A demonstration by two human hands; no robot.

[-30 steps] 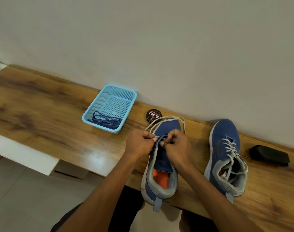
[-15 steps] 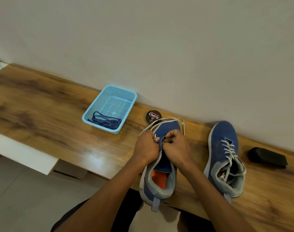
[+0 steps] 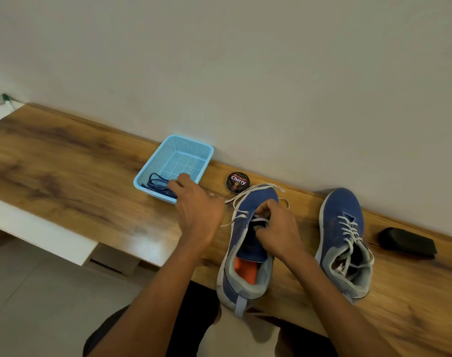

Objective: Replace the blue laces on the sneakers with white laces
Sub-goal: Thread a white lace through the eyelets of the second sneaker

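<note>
My right hand (image 3: pixel 276 231) pinches the white lace (image 3: pixel 255 193) at the near sneaker (image 3: pixel 248 243)'s eyelets to keep it from slipping, while my left hand (image 3: pixel 197 210) hovers, fingers relaxed, near the blue laces (image 3: pixel 156 185) in the basket (image 3: pixel 173 143) to the left.

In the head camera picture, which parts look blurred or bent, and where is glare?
Head view: the left hand over the light blue plastic basket is motion-blurred; the wide lens makes the wooden table slant and bow; soft glare lies near its front edge; the round black Cherry tin reads sharp.
</note>
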